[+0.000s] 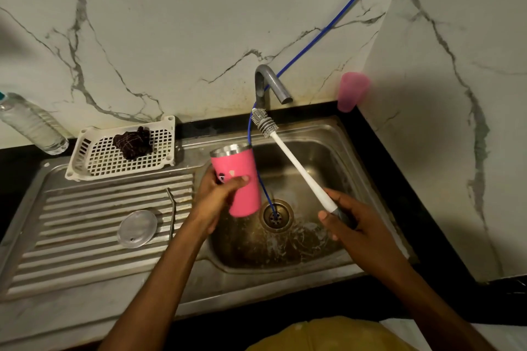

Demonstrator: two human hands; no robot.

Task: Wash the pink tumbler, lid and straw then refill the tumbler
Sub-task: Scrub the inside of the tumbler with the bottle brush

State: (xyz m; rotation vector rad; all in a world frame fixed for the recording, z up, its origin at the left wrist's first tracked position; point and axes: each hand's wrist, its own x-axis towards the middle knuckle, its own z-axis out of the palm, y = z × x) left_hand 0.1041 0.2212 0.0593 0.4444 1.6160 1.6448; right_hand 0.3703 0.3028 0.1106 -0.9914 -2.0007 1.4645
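Yellow garment (328,333), 6 o'clock edge. Right hand (353,222), 4 o'clock: clasps handle end of bottle brush (296,168); long axis runs 5 to 11 o'clock, bristle head uppermost, near tap (271,82). Left hand (219,196), centre: grips pink tumbler (242,179) over sink (328,157), near upright, mouth toward 12 o'clock. Bristle head lies at 1 o'clock of mouth, near, outside it. Lid (137,228), straw (172,214): drainboard (85,251), 9 o'clock, apart from both hands.

One tumbler (245,163), one lid (137,228), one straw (172,209), one brush (296,169), one basket (128,165), one bottle (31,122), one cup (352,92).
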